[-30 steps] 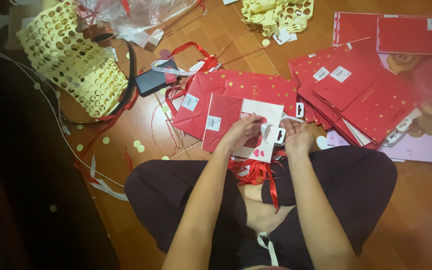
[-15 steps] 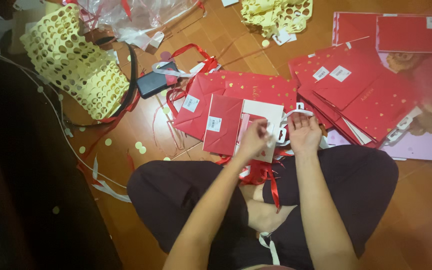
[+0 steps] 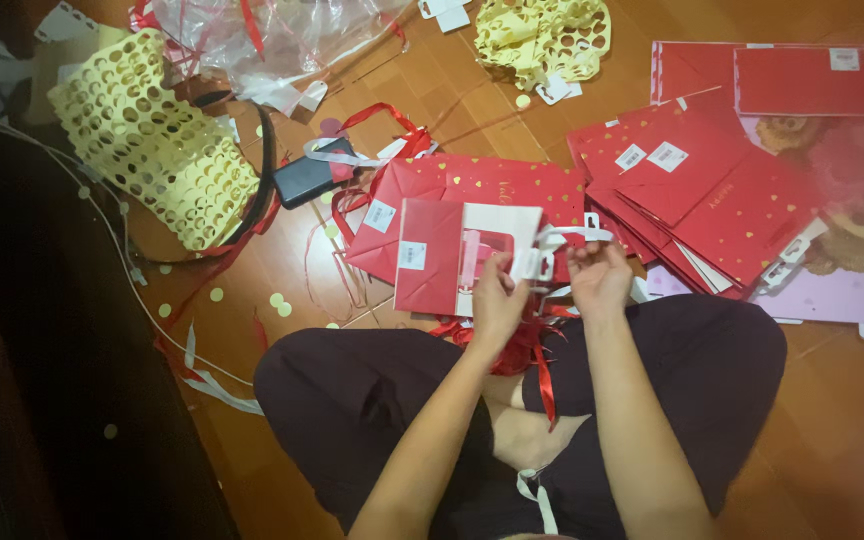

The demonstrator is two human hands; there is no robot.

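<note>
I sit cross-legged on a wooden floor. My left hand [image 3: 497,295] pinches the lower edge of a flat red paper gift bag [image 3: 430,255] with a white inner flap [image 3: 500,228]. My right hand [image 3: 600,275] holds a white ribbon handle [image 3: 564,238] at the bag's right side. Loose red ribbons [image 3: 527,352] lie in my lap below both hands. More flat red bags [image 3: 492,185] lie under and behind the held one.
A fanned stack of red bags with gold dots [image 3: 712,195] lies to the right on a pink sheet [image 3: 832,295]. Yellow perforated card sheets [image 3: 152,140] lie at left, another [image 3: 542,35] at top. Clear plastic wrap [image 3: 282,40], a dark phone [image 3: 312,175] and paper dots sit beyond.
Both hands have shifted slightly on the bag. The right hand has pulled the white ribbon handle out to the right of the white flap.
</note>
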